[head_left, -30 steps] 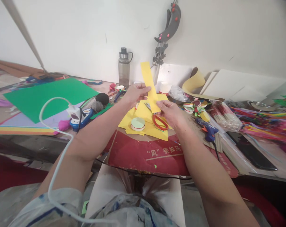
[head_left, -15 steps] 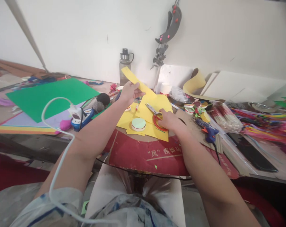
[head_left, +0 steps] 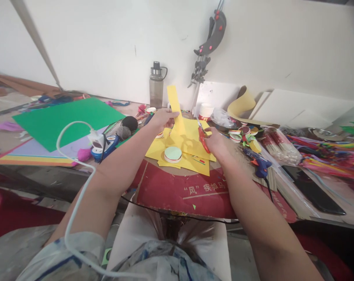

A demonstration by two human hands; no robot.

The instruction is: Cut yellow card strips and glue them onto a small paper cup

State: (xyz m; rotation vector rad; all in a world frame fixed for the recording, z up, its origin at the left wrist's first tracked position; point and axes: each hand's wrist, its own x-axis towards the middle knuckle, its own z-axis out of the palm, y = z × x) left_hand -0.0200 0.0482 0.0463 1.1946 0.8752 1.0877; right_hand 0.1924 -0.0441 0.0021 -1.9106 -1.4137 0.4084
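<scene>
My left hand (head_left: 164, 118) pinches a strip of yellow paper (head_left: 174, 98), which stands nearly upright above the yellow sheets. In my right hand (head_left: 215, 139) is a pair of scissors with red handles (head_left: 203, 139), lifted off the paper, blades pointing up and away from me. Below both hands, yellow paper sheets (head_left: 194, 164) overlap on a red cardboard board (head_left: 165, 187). A round disc with a pale green top and white side (head_left: 172, 154) rests on the sheets, in front of the hands.
A water bottle (head_left: 156, 86) stands by the wall, and a paper cup (head_left: 206, 111) is behind the sheets. To the right lie a blue glue gun (head_left: 261, 166) and a black phone (head_left: 313, 189). Green paper (head_left: 68, 119) lies left; a white cable (head_left: 77, 203) crosses my left arm.
My right hand has let go of the strip, taken the scissors from the yellow sheets and raised them. The strip in my left hand tilted left, then came back toward upright.
</scene>
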